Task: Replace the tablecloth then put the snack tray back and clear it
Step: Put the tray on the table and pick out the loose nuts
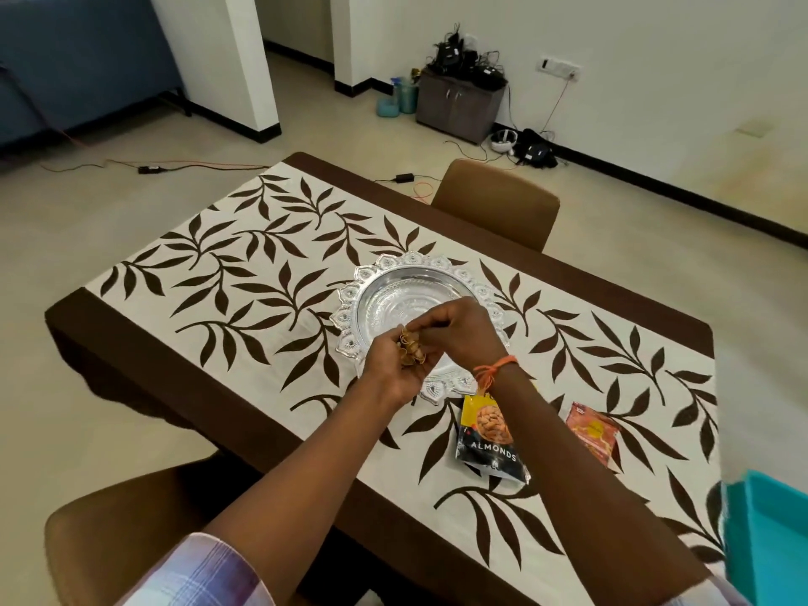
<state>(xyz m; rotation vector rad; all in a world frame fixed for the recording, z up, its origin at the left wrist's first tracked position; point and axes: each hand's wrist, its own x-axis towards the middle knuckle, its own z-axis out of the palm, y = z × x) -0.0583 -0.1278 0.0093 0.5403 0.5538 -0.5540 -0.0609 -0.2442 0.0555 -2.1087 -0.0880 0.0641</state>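
A white tablecloth [271, 273] with brown leaf print and a brown border covers the table. A round silver snack tray [393, 295] with a scalloped rim sits on it near the middle. Over the tray's near edge, my left hand [389, 369] cups a small heap of nut shells [411, 349]. My right hand [459, 330] reaches across from the right, and its fingertips pinch at the top of that heap. An orange thread is tied round my right wrist. The tray's bowl looks bare where it shows.
An almonds packet [489, 435] and a red snack packet [592, 430] lie on the cloth right of my right forearm. A teal bin [769, 540] stands at the right edge. Brown chairs stand at the far side [498, 203] and near side [131, 518]. Cables cross the floor.
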